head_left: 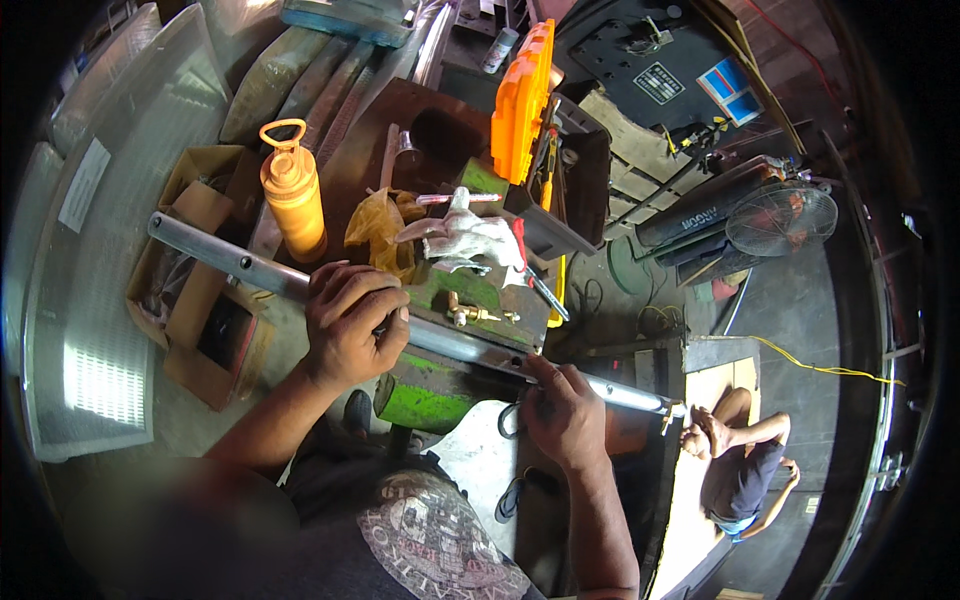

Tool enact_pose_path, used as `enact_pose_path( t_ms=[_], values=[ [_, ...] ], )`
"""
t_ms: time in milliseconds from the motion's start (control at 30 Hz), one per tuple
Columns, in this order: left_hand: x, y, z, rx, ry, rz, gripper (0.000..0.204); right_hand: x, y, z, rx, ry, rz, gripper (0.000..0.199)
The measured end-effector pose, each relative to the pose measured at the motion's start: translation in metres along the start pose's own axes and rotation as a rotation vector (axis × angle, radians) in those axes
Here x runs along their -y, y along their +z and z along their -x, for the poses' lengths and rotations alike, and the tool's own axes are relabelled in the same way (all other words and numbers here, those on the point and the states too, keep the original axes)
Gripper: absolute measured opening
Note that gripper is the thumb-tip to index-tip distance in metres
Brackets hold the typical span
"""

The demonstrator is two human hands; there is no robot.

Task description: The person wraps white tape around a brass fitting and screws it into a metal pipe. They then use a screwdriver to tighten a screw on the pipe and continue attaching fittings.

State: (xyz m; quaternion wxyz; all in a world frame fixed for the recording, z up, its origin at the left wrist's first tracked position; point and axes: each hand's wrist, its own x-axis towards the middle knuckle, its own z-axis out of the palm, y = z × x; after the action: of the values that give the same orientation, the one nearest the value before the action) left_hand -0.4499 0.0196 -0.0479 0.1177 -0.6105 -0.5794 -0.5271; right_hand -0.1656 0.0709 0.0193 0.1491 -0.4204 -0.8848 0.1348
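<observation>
A long silvery metal tube [455,343] with small round holes slants across in front of me, its left end higher in the picture. My left hand [355,325] is wrapped round it left of the middle. Farther right, my right hand [565,410] grips it with thumb and fingers beside a hole. A small brass-coloured piece [670,415] shows at the tube's right end; whether it is attached I cannot tell. Just beyond the tube, a brass fitting [475,312] lies on the green-painted workbench [440,290]. Behind that is a white work glove [470,238] with a red cuff.
An orange bottle [293,200] stands beyond my left hand, beside a crumpled yellow bag [378,230]. Cardboard boxes [195,310] sit at left. A toolbox [585,170] with raised orange lid [522,105] stands behind. Far right are a fan [782,220] and a seated person [745,475].
</observation>
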Motion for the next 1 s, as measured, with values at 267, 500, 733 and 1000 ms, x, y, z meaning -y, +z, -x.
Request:
enact_pose_path(
  t_ms=[267,500,733,1000],
  values=[
    [0.000,0.001,0.001,-0.011,-0.009,0.006,0.011,-0.008,0.005,0.001,-0.047,-0.222,0.213,0.055],
    [-0.001,0.000,0.000,-0.010,-0.016,-0.001,0.011,-0.010,0.012,0.004,-0.049,-0.248,0.307,0.062],
    [-0.001,0.000,-0.001,-0.009,-0.012,0.007,0.010,-0.008,0.009,0.006,-0.073,-0.224,0.343,0.061],
    [-0.002,-0.001,-0.001,-0.002,-0.011,0.000,0.011,-0.002,0.008,0.005,-0.055,-0.239,0.311,0.058]
  ],
)
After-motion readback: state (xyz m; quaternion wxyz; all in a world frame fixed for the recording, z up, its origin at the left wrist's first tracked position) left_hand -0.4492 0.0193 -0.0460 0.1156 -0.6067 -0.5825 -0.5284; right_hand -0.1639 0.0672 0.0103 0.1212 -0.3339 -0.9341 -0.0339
